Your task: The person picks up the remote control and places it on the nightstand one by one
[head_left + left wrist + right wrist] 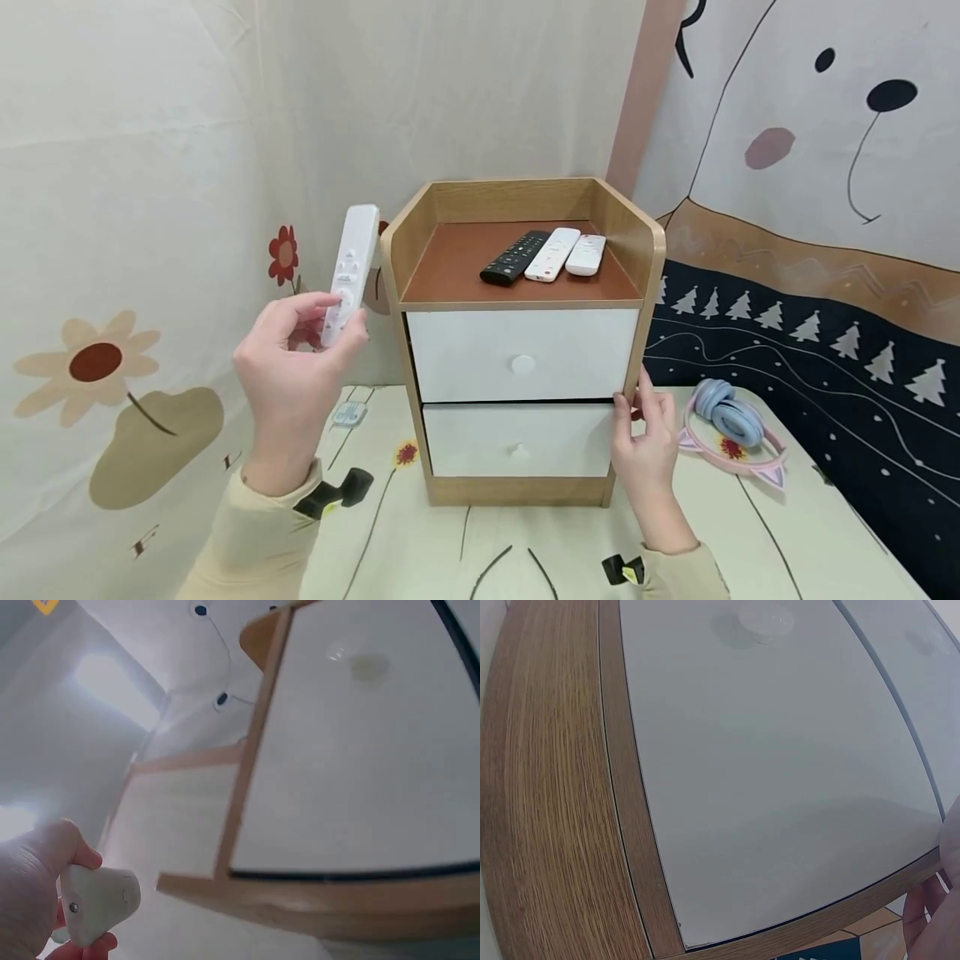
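Note:
In the head view my left hand (pixel 288 367) pinches a white remote control (pixel 356 254) and holds it up, tilted, left of a small wooden cabinet (pixel 517 492). The left wrist view shows the end of that remote (pixel 109 900) between thumb and fingers. My right hand (pixel 647 442) holds the cabinet's right side edge, thumb at the front, beside the seam between the white upper drawer (pixel 465 354) and lower drawer (pixel 465 442). On the brown top lie a black remote (pixel 517 257), a white remote (pixel 553 253) and a shorter white remote (pixel 586 254), side by side.
Pink cat-ear headphones (pixel 738 425) with blue pads lie on the table right of the cabinet. A small light-blue object (pixel 349 414) lies at its left. Printed cloth (pixel 510 92) hangs behind.

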`<state>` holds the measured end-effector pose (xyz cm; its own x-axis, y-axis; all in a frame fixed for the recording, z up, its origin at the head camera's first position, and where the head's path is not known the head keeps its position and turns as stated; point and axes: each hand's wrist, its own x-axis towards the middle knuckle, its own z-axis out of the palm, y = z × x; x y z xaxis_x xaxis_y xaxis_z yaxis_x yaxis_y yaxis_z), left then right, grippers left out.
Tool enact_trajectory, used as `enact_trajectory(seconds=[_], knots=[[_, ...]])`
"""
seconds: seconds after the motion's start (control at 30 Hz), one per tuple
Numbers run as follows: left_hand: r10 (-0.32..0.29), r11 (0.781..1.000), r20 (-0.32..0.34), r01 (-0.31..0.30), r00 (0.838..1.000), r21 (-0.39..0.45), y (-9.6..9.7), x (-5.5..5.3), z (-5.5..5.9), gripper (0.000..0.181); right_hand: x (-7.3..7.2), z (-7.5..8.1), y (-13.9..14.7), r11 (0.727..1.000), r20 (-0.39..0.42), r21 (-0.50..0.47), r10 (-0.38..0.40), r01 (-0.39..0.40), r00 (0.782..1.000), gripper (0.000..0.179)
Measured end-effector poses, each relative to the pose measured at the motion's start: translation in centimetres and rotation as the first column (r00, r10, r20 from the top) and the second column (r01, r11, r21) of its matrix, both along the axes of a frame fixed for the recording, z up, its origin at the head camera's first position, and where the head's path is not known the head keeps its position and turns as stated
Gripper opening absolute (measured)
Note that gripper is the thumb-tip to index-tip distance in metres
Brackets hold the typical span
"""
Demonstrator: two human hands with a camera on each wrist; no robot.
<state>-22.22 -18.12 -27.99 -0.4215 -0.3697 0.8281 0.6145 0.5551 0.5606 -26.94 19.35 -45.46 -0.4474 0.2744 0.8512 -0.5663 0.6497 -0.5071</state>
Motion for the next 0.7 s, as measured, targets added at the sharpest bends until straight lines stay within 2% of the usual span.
enact_trajectory(seconds=[0.13, 0.23, 0.3, 0.47, 0.53, 0.7], knots=[[-0.059, 0.994, -0.12, 0.047, 0.991, -0.096, 1.9, 0.2, 1.7, 0.025, 0.1, 0.1, 0.0, 1.0, -0.002, -0.002, -0.003, 0.003, 1.0, 0.062], [-0.079, 0.979, -0.172, 0.044, 0.982, -0.202, 3.4, 0.1, 2.9, 0.023, 0.1, 0.1, -0.1, 1.0, -0.022, -0.002, 0.0, 0.0, 1.0, 0.064], [-0.084, 0.964, -0.176, 0.035, 0.981, -0.265, 4.2, -0.2, 3.6, 0.023, 0.0, 0.1, -0.1, 1.0, -0.037, -0.002, 0.001, -0.001, 0.999, 0.065], [-0.03, 0.909, -0.156, -0.038, 0.987, -0.415, 5.6, -1.5, 4.7, 0.023, 0.1, 0.1, -0.1, 1.0, -0.024, -0.001, -0.001, 0.001, 1.0, 0.063], [0.005, 0.883, -0.137, -0.069, 0.991, -0.465, 6.0, -2.2, 5.0, 0.024, 0.1, 0.1, -0.1, 1.0, -0.01, -0.002, 0.0, 0.0, 1.0, 0.063], [0.065, 0.82, -0.089, -0.104, 0.994, -0.562, 7.0, -3.6, 5.1, 0.022, 0.1, 0.1, 0.0, 1.0, 0.002, -0.004, 0.0, 0.0, 1.0, 0.062]])
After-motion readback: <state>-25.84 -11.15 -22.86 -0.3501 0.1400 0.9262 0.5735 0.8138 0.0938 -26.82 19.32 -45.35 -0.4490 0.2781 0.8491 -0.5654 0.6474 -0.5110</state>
